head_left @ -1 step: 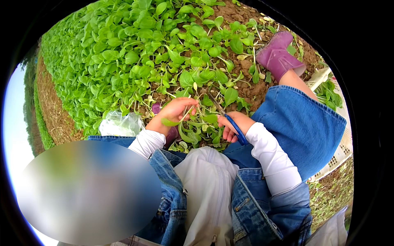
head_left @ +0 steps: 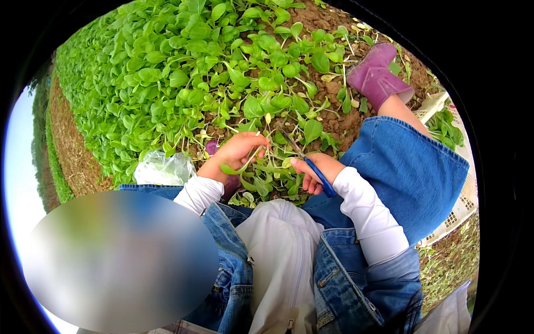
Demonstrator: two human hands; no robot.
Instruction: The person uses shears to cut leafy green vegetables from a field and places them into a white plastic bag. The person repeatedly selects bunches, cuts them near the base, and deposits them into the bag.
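My left hand (head_left: 233, 151) is closed, fingers and thumb pinched round the pale stem of a small leafy green plant (head_left: 228, 169), whose leaf hangs below the palm. In my right hand (head_left: 329, 165) is a pair of scissors with blue handles (head_left: 321, 178). Their dark blades (head_left: 291, 141) point forward and left, away from me, and look nearly closed. The blade tips are a little right of my left fingertips, apart from them. Under both hands lie several loose leafy greens (head_left: 261, 186).
Dense leafy greens (head_left: 150, 78) grow ahead and left, with brown soil (head_left: 347, 125) at the right. A clear plastic bag (head_left: 164, 168) lies left of my left hand. My purple boot (head_left: 378, 77) stands at far right, near a white crate (head_left: 466, 206) with greens inside.
The leaf hanging under my left hand has shifted slightly down, and a leaf by my right thumb has moved. Both hands keep their places and grips.
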